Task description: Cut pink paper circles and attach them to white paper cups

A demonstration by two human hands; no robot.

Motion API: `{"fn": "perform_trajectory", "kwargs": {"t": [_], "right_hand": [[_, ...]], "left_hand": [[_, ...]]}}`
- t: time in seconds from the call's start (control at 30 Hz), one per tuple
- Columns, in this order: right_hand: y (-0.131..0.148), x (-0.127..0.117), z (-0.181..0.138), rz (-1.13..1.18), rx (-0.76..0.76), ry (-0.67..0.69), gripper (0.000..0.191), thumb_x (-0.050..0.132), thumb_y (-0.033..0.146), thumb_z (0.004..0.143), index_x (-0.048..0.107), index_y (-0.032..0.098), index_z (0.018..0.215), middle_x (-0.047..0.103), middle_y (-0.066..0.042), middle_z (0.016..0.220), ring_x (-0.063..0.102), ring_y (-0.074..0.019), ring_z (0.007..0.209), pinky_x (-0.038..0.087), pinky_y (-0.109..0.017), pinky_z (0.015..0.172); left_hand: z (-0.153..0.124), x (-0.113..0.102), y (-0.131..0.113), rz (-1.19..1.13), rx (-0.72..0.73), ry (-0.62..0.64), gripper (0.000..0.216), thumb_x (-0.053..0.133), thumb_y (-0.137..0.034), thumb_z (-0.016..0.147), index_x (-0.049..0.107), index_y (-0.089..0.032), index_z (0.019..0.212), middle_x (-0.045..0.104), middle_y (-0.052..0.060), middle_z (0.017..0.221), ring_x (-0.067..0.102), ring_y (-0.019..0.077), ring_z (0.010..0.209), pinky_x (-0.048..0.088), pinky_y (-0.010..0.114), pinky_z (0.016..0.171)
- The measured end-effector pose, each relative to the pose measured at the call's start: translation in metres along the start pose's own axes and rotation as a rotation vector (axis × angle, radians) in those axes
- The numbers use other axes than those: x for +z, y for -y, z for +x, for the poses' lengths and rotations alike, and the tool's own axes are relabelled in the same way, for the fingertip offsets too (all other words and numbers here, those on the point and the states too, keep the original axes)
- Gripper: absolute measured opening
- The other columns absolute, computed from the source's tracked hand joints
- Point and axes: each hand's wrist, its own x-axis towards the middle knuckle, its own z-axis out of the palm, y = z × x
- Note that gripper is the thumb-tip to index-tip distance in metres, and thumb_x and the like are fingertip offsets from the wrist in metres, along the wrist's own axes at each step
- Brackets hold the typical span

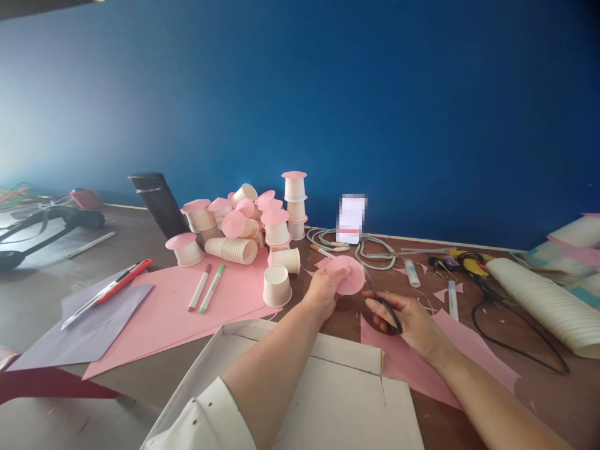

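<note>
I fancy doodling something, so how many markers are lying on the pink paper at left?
2: a reddish-brown marker and, just right of it, a green marker, both on the pink paper. The cups could hide another.

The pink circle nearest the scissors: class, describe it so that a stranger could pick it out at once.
Below the blue wall, find the cluster of white cups. To its right, the left hand holds a flat pink circle near the dark scissors in the right hand. Unlike the other pink circles, which are among the cups, this one is held.
</note>
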Motion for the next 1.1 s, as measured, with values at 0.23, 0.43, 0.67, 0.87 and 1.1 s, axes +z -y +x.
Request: {"fn": "perform_trajectory", "kwargs": {"t": [0.23,0.43,0.67,0.87,1.1], "right_hand": [[0.0001,0.0004,-0.0005,-0.014,-0.003,0.007,0.051,0.063,0.054,0.078,0.066,0.017,0.112,0.054,0.000,0.059,0.044,-0.0115,0.055,0.035,-0.027,0.054],[-0.0004,-0.0002,0.0002,-0.016,0.010,0.004,0.052,0.063,0.054,0.077,0.067,0.015,0.112,0.052,0.001,0.058,0.044,-0.0114,0.054,0.035,-0.027,0.053],[-0.0021,-0.0001,0.0014,-0.014,0.023,-0.007,0.052,0.064,0.055,0.076,0.067,0.016,0.110,0.052,0.001,0.057,0.044,-0.0106,0.053,0.035,-0.026,0.053],[-0.0010,-0.0004,0.0008,-0.025,0.027,-0.007,0.050,0.063,0.054,0.077,0.067,0.017,0.109,0.050,0.003,0.057,0.042,-0.0099,0.053,0.033,-0.025,0.053],[0.0006,-0.0003,0.0005,-0.029,0.028,-0.004,0.051,0.063,0.054,0.077,0.066,0.016,0.111,0.050,0.003,0.057,0.041,-0.0100,0.054,0.032,-0.026,0.053]], "left_hand": [[0.0004,-0.0011,0.0014,-0.015,0.022,0.004,0.038,0.078,-0.025,0.059,0.067,-0.013,0.092,0.068,0.010,0.094,0.062,0.0195,0.086,0.049,0.031,0.078],[0.0006,-0.0002,0.0004,0.002,0.000,-0.010,0.038,0.076,-0.025,0.060,0.066,-0.011,0.095,0.067,0.011,0.096,0.061,0.0197,0.086,0.050,0.030,0.075],[0.0006,0.0000,0.0006,0.007,-0.012,-0.016,0.040,0.076,-0.024,0.061,0.064,-0.011,0.097,0.067,0.011,0.099,0.061,0.0202,0.087,0.051,0.029,0.072],[0.0007,-0.0004,0.0003,0.008,-0.013,-0.010,0.040,0.076,-0.025,0.061,0.065,-0.011,0.098,0.067,0.012,0.101,0.061,0.0212,0.090,0.051,0.030,0.073],[0.0014,-0.0009,0.0007,-0.004,-0.012,-0.017,0.041,0.077,-0.025,0.060,0.065,-0.011,0.097,0.067,0.012,0.100,0.061,0.0206,0.088,0.050,0.029,0.071]]}}
